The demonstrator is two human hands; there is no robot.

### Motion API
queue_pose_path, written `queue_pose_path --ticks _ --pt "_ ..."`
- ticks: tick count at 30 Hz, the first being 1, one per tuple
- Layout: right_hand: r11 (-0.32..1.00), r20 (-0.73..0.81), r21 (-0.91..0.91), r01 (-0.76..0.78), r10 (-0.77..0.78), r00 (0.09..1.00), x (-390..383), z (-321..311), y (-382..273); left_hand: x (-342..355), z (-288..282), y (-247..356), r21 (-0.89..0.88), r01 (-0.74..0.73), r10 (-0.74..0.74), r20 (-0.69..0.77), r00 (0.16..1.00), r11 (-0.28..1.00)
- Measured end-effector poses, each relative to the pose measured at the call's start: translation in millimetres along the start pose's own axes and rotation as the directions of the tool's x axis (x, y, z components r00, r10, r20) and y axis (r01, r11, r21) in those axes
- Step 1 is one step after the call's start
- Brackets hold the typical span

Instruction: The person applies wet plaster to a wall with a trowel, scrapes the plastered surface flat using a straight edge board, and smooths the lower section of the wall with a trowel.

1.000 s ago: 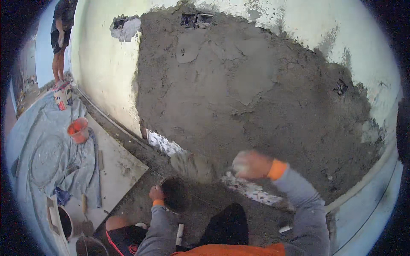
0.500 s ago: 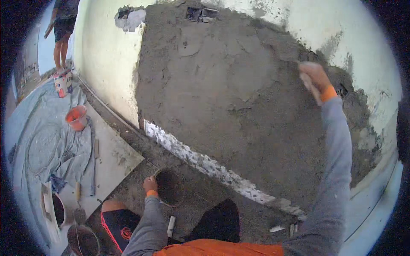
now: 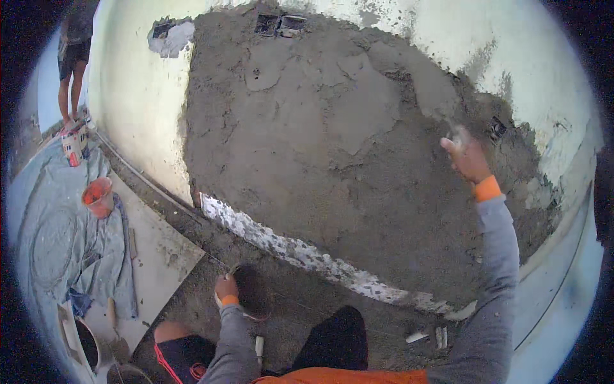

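The left hand (image 3: 226,287) is closed on the edge of a dark bucket (image 3: 251,291), which is below the wall (image 3: 141,102), in front of the person's knees. The right hand (image 3: 470,157) is raised before the grey plaster (image 3: 307,160), toward its right side; it is blurred, so I cannot tell whether it grips anything. A red bucket (image 3: 98,198) stands on a crumpled sheet (image 3: 57,249) at left.

Looks like a building under renovation: rough mortar patch (image 3: 307,134) across the centre, stained drop cloth (image 3: 48,233) and red bucket (image 3: 97,203) at left.
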State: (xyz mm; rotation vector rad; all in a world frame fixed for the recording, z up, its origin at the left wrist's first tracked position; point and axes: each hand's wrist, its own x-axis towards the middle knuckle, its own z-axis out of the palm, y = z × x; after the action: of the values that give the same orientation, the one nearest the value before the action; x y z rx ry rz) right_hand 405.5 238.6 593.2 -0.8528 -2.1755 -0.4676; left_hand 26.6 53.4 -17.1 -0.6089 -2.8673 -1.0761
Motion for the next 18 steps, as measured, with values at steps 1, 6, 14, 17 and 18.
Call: queue_pose_path --ticks 1,6,14,17,18 --pt "0.991 0.025 -0.137 -0.002 0.005 1.000 3.4 5.4 -3.1 -2.2 -3.2 1.5 -0.038 -0.029 0.030 0.035 0.999 0.999" --pt "0.955 -0.111 -0.276 -0.111 0.084 0.990 24.3 20.0 0.6 -4.5 -15.1 13.9 -0.197 0.041 -0.030 0.059 0.998 0.980" --pt "0.740 0.035 -0.643 0.196 -0.227 0.973 78.0 30.9 -17.8 -3.3 -20.9 16.8 -0.271 0.108 -0.099 0.047 0.994 0.956" --pt "0.706 0.023 -0.703 0.088 -0.101 0.995 94.8 20.8 -20.7 -2.4 -18.7 12.4 -0.247 -0.030 0.006 -0.099 0.995 0.969" --pt "0.714 0.025 -0.697 0.065 -0.066 0.997 98.5 18.2 -20.8 -0.7 -16.8 10.8 -0.241 -0.027 0.004 -0.097 0.995 0.970"
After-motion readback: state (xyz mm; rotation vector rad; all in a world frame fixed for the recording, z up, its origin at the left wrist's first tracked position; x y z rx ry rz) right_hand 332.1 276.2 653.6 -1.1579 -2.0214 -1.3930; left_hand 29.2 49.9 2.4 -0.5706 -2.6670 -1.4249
